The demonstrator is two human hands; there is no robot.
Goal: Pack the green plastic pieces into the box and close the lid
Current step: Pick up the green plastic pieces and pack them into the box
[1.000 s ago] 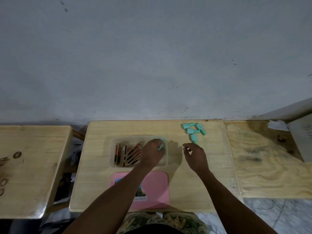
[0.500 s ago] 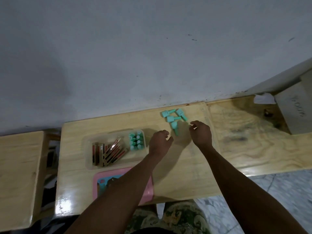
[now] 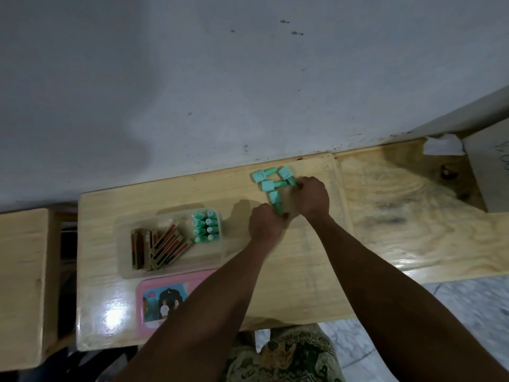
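Note:
Several loose green plastic pieces (image 3: 268,185) lie on the wooden table (image 3: 303,260) near its far edge. My left hand (image 3: 264,223) is curled around the near end of the closest green piece (image 3: 275,200). My right hand (image 3: 312,198) pinches the tip of the rightmost green piece (image 3: 285,173). A clear plastic box (image 3: 124,244) stands to the left. It holds several upright green pieces (image 3: 205,227) at its right end and red-and-brown packets (image 3: 159,246) at its left. The pink lid (image 3: 154,296) lies flat in front of the box, partly under my left forearm.
A grey wall rises directly behind the table. Another wooden table (image 3: 24,271) stands to the left across a dark gap. A rougher plywood surface (image 3: 413,216) adjoins on the right, with white paper (image 3: 443,144) and a grey block (image 3: 490,166) at its far corner.
My left hand left the box and moved right to the loose pieces. My right hand reached farther to the rightmost piece. The view tilted and shifted.

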